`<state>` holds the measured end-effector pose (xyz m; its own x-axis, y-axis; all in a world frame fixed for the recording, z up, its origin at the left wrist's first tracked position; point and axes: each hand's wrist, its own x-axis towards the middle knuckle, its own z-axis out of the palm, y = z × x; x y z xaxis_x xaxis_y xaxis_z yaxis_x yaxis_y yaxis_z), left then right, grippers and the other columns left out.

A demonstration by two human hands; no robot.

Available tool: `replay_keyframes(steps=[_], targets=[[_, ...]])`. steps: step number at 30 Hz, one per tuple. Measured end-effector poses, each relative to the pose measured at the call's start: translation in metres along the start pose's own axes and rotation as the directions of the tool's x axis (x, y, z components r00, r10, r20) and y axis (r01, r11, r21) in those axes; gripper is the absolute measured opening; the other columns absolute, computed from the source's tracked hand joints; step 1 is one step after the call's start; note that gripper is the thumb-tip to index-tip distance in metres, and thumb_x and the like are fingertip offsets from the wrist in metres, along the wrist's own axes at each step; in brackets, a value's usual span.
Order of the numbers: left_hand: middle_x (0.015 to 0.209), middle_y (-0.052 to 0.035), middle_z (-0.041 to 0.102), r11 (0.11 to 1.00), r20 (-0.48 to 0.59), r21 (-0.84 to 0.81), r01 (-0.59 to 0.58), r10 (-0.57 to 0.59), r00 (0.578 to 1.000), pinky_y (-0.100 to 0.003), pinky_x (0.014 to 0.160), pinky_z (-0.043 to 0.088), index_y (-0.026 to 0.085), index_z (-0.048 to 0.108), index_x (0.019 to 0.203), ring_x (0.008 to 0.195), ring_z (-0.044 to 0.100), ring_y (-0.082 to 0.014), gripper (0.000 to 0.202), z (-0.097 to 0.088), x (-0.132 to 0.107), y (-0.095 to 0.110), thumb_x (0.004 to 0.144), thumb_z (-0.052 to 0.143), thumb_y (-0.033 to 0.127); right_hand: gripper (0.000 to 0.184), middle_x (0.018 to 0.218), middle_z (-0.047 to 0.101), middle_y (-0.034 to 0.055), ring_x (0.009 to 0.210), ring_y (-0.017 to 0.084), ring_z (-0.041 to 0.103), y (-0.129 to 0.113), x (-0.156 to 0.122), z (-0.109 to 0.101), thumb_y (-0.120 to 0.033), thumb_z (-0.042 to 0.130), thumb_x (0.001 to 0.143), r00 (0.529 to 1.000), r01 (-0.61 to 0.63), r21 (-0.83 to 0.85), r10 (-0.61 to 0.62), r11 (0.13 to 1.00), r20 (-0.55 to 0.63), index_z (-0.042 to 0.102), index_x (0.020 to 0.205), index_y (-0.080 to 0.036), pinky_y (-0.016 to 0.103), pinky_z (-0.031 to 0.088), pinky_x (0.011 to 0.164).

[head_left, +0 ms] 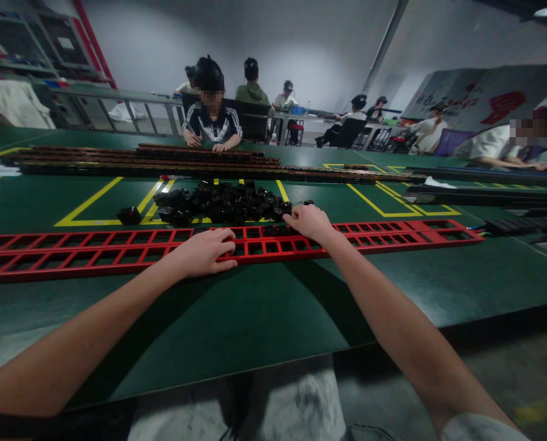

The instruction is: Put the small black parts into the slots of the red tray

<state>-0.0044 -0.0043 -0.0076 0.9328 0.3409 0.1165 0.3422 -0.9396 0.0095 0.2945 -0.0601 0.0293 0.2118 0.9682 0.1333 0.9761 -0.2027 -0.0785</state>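
Observation:
A long red lattice frame (264, 248) with two rows of rectangular openings lies across the green table. My left hand (204, 252) grips it near the middle, thumb along the near rail and fingers bent over the bars. To the right, my right hand (309, 222) is over the frame's far rail with its fingers curled together. Whatever is between those fingertips is hidden. Just beyond the frame lies a heap of glossy black parts (236, 202), its right end close to my right fingertips. Several small black pieces (275, 230) sit in the frame's openings between my hands.
One loose black block (129, 215) lies left of the heap. Long dark brown strips (154, 160) are stacked farther back, and black rails (466, 195) lie at right. Yellow tape (89, 201) marks the green table (264, 318). A person (212, 116) sits opposite; others are behind.

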Motion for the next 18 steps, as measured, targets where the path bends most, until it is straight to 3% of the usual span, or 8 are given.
replay_keyframes(steps=[18], targets=[[0.127,-0.0091,0.056,1.000,-0.003,-0.003,0.014,-0.014,1.000,-0.037,0.092,0.050,0.019,0.066,0.095,0.107,0.059,-0.0244,0.035,-0.0003,-0.0009,0.0000,0.095,0.050,0.050,0.044,0.089,0.071,0.0125,0.082,0.026,0.066,0.0009,0.0005,0.0061,-0.054,0.046,0.093,0.999,0.006,-0.046,-0.004,0.999,0.033,0.072,0.085,-0.018,0.036,0.049,0.074]])
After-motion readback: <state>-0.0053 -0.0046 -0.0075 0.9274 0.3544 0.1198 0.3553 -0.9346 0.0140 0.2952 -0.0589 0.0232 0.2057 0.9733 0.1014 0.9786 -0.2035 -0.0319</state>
